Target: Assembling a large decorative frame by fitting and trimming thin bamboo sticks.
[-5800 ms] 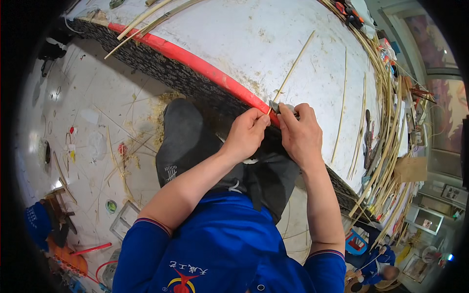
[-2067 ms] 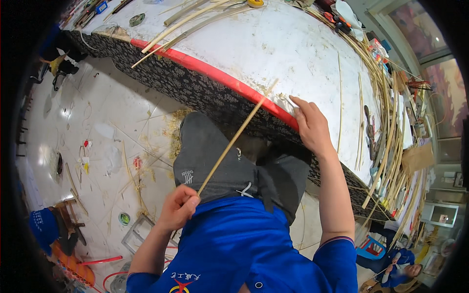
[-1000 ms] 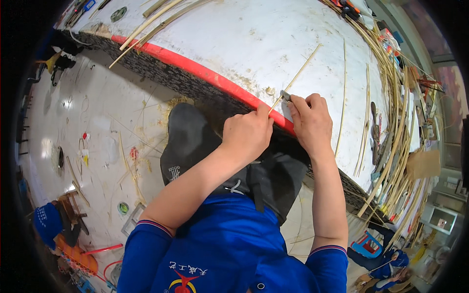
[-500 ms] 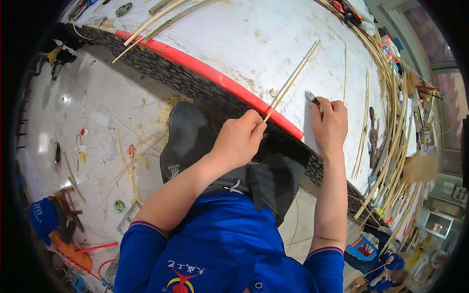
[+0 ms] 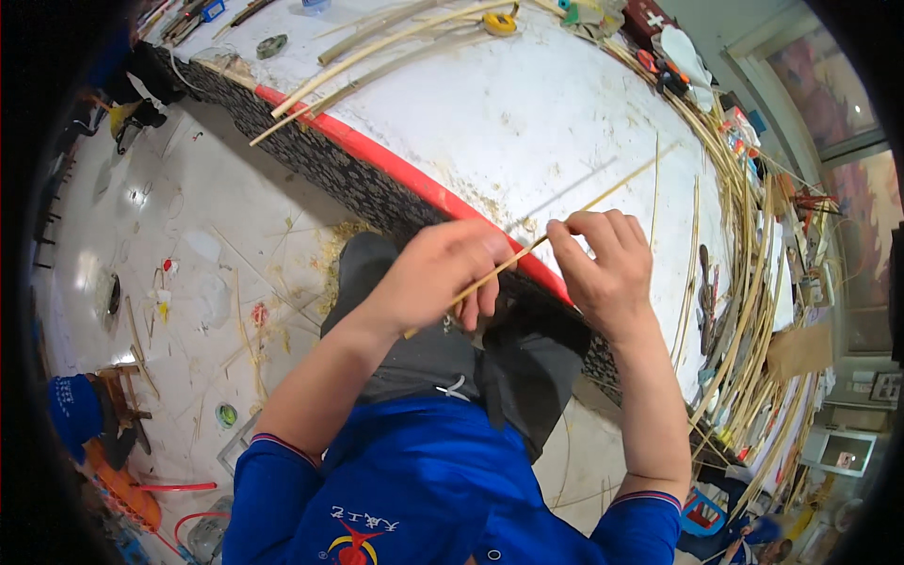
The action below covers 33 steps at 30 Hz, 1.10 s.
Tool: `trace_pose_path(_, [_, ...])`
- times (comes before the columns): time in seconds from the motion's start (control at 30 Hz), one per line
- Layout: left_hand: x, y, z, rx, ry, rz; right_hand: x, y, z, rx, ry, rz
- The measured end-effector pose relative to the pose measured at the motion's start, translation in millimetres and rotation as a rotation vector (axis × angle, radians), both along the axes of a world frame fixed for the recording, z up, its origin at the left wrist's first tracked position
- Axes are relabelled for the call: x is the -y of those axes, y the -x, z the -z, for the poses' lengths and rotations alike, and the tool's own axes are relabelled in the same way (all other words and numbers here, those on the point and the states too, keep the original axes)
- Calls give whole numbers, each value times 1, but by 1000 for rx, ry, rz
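Note:
A thin bamboo strip [image 5: 607, 195] slants from beneath my left wrist up and right over the table. My right hand [image 5: 610, 273] pinches it between thumb and forefinger just above the red table edge, the other fingers curled. Curled around the strip's lower part is my left hand [image 5: 438, 273], over my lap and slightly blurred. Something greyish shows under the left fingers, too unclear to name. The small bladed tool held earlier cannot be made out.
The white table [image 5: 452, 122] has a red-covered edge [image 5: 377, 160]. Long bamboo strips [image 5: 753, 311] crowd its right side, near dark-handled tools [image 5: 706, 292]. More strips [image 5: 377, 56] and a yellow tape measure [image 5: 500, 23] lie at the back. Shavings [image 5: 334, 264] litter the floor.
My right hand has left the bladed tool's spot on the table and come nearer, now pinching the strip. The strip has slid down through my left hand and lies flatter.

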<state>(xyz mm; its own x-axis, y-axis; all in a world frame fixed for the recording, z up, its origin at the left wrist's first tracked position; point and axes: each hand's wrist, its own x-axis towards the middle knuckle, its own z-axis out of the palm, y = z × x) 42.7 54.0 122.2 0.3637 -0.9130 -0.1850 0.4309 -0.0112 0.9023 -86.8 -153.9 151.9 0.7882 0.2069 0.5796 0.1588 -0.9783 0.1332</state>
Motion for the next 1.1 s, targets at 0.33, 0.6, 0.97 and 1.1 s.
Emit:
trace_pose_path(0.33, [-20, -18, 7, 209, 182, -514, -36, -22, -115, 157, -551, 309])
trace_pose_path(0.6, [4, 19, -1, 1002, 122, -432, -64, -43, -13, -18, -1672, 69])
trace_pose_path(0.97, [-6, -1, 61, 1329, -102, -354, 55, 39, 63, -13, -228, 595])
trace_pose_path(1.1, [8, -2, 84, 1329, -197, -245, 66, 59, 87, -239, -320, 691])
